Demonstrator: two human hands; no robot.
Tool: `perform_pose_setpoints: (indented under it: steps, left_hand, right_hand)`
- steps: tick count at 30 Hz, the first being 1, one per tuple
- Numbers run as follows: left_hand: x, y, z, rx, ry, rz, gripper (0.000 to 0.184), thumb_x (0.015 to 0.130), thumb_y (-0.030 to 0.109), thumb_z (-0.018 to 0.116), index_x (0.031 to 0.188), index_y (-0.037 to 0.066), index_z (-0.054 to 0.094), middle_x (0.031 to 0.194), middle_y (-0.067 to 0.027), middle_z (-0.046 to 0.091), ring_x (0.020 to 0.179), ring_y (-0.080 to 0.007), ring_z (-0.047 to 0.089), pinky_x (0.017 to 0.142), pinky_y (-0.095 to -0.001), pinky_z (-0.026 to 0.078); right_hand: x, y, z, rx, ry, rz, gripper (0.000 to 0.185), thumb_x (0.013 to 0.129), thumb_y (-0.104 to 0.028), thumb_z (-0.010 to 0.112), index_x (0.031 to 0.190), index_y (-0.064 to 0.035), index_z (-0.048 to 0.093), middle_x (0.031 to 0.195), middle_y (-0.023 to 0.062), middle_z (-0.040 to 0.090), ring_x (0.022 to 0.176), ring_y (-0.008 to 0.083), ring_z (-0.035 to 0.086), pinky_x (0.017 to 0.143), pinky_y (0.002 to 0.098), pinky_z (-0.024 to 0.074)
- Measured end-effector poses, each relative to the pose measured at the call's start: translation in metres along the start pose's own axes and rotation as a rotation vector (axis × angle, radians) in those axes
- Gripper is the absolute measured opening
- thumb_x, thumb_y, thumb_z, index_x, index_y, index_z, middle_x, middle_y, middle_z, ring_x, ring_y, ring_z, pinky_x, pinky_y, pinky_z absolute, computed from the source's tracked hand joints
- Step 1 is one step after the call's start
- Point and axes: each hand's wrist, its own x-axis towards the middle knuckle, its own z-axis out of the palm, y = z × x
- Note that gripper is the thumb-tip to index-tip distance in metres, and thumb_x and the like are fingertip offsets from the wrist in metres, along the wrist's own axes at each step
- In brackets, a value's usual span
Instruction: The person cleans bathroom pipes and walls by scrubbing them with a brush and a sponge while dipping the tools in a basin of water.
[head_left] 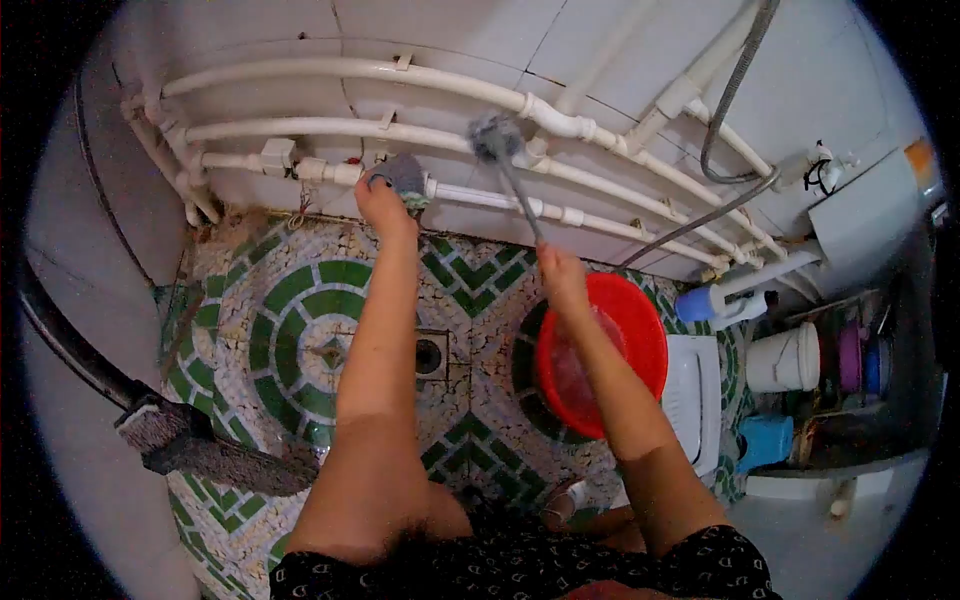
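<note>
My left hand is closed around a grey cloth, which is pressed against the lowest white wall pipe. A small part of the cloth's lower side looks greenish. My right hand grips the thin grey handle of a long-handled brush. Its fuzzy grey head is up by the middle pipe; whether it touches the pipe I cannot tell. Below my right forearm stands a red basin with what looks like water in it.
Three pipes run along the tiled wall. A floor drain lies between my arms. A broom-like tool with a dark head leans at left. At right are a squat toilet, a bottle, a white bucket and a grey hose.
</note>
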Motion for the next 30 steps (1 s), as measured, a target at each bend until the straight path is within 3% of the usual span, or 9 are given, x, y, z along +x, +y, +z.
perform_pose_setpoints:
  steps: [6, 10, 13, 15, 20, 22, 24, 27, 30]
  left_hand:
    - [0.002, 0.002, -0.002, 0.199, 0.067, 0.091, 0.028, 0.081, 0.005, 0.043, 0.108, 0.0, 0.048, 0.102, -0.0112, 0.052, 0.087, -0.021, 0.052, 0.078, -0.0327, 0.044]
    - [0.0, 0.0, 0.006, 0.121, 0.062, 0.017, 0.029, 0.081, 0.006, 0.043, 0.11, 0.0, 0.047, 0.103, -0.0111, 0.052, 0.09, -0.0214, 0.052, 0.08, -0.032, 0.043]
    - [0.003, 0.003, -0.003, 0.137, 0.017, -0.01, 0.029, 0.081, 0.005, 0.043, 0.11, 0.0, 0.047, 0.102, -0.0109, 0.053, 0.091, -0.021, 0.052, 0.08, -0.0312, 0.043]
    - [0.024, -0.009, -0.016, 0.2, -0.036, 0.024, 0.029, 0.081, 0.005, 0.043, 0.109, 0.0, 0.047, 0.101, -0.0109, 0.053, 0.091, -0.0206, 0.052, 0.08, -0.0311, 0.043]
    - [0.0, 0.008, 0.001, 0.367, 0.093, 0.132, 0.026, 0.081, 0.005, 0.042, 0.105, 0.0, 0.048, 0.099, -0.0111, 0.054, 0.089, -0.0199, 0.053, 0.079, -0.0304, 0.043]
    - [-0.011, 0.009, 0.012, 0.348, 0.085, 0.111, 0.025, 0.081, 0.005, 0.042, 0.105, 0.0, 0.049, 0.1, -0.011, 0.054, 0.088, -0.0195, 0.052, 0.078, -0.0302, 0.044]
    - [-0.012, 0.013, 0.013, 0.175, 0.082, 0.033, 0.024, 0.081, 0.005, 0.042, 0.104, 0.0, 0.049, 0.1, -0.0108, 0.054, 0.088, -0.019, 0.052, 0.077, -0.03, 0.044]
    - [0.01, -0.004, -0.006, 0.094, 0.023, 0.012, 0.026, 0.081, 0.005, 0.042, 0.106, 0.001, 0.049, 0.1, -0.0103, 0.054, 0.086, -0.0187, 0.053, 0.075, -0.0307, 0.044]
    - [0.003, 0.004, 0.001, 0.176, 0.064, 0.041, 0.028, 0.081, 0.005, 0.042, 0.109, 0.001, 0.049, 0.1, -0.0097, 0.054, 0.085, -0.0189, 0.053, 0.074, -0.0309, 0.045]
  right_hand:
    - [-0.023, 0.061, -0.033, -0.288, 0.032, 0.027, 0.055, 0.087, -0.052, 0.037, 0.087, -0.0024, 0.061, 0.08, 0.021, 0.061, 0.075, 0.0383, 0.058, 0.068, 0.0466, 0.0435]
    - [0.001, -0.001, -0.017, -0.435, 0.017, -0.133, 0.043, 0.086, -0.043, 0.045, 0.085, -0.0038, 0.062, 0.078, 0.0221, 0.06, 0.077, 0.0379, 0.058, 0.068, 0.0459, 0.0443]
    - [0.021, -0.019, -0.023, -0.516, 0.008, -0.218, 0.044, 0.086, -0.045, 0.044, 0.083, -0.0042, 0.061, 0.074, 0.0213, 0.06, 0.073, 0.0386, 0.058, 0.064, 0.0463, 0.0442]
    - [0.008, 0.006, -0.056, -0.628, 0.097, -0.168, 0.043, 0.085, -0.044, 0.047, 0.078, -0.0032, 0.06, 0.069, 0.0205, 0.058, 0.066, 0.0387, 0.057, 0.058, 0.0463, 0.0438]
    - [-0.011, 0.062, -0.122, -0.78, 0.23, -0.146, 0.038, 0.084, -0.04, 0.053, 0.07, -0.0041, 0.056, 0.062, 0.0203, 0.056, 0.061, 0.0373, 0.057, 0.054, 0.0462, 0.0429]
    - [0.005, 0.027, -0.111, -0.83, 0.164, -0.144, 0.04, 0.084, -0.041, 0.052, 0.068, -0.0046, 0.055, 0.062, 0.0202, 0.056, 0.062, 0.038, 0.056, 0.055, 0.0464, 0.0429]
    - [0.018, -0.008, -0.092, -0.799, 0.183, -0.341, 0.04, 0.084, -0.042, 0.05, 0.07, -0.0048, 0.054, 0.064, 0.0203, 0.056, 0.064, 0.0389, 0.056, 0.055, 0.0471, 0.0422]
    - [0.03, 0.005, -0.089, -0.646, 0.258, -0.299, 0.041, 0.085, -0.044, 0.048, 0.072, -0.0054, 0.054, 0.065, 0.0199, 0.057, 0.065, 0.0394, 0.056, 0.055, 0.0475, 0.0421]
    - [0.008, 0.039, -0.127, -0.728, 0.201, -0.068, 0.041, 0.087, -0.042, 0.047, 0.079, -0.0029, 0.058, 0.066, 0.0193, 0.059, 0.061, 0.0359, 0.059, 0.052, 0.0449, 0.0445]
